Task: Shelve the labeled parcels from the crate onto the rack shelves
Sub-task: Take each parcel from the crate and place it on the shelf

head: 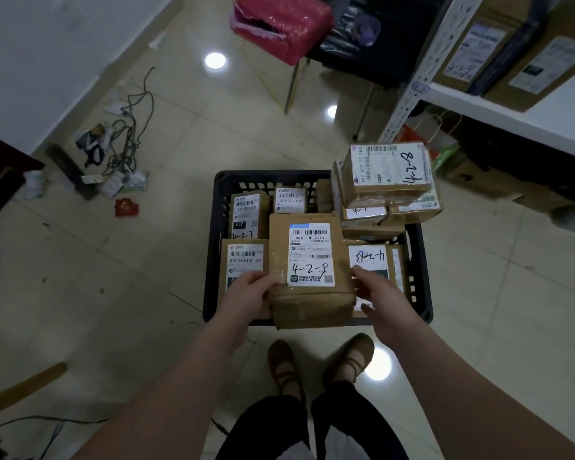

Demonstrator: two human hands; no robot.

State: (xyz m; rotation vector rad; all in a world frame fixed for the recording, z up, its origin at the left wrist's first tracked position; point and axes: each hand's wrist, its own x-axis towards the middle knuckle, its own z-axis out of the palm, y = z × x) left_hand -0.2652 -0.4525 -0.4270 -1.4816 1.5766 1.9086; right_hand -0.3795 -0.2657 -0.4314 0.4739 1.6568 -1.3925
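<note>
Over the crate, left hand and right hand clasp the parcel, fingers apparently curled.

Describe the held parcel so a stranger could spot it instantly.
Find the black crate on the floor beside the white rack. At its near edge, the left hand and right hand grip one brown parcel. Among its neighbours, only its label bears handwritten 4-2-9.

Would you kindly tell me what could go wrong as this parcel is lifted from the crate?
The 4-2-9 parcel is held only at its side edges and might slip. The stack of parcels at the crate's far right corner overhangs the rim; a bump could topple it. Loose cables on the floor could catch a foot.
</note>
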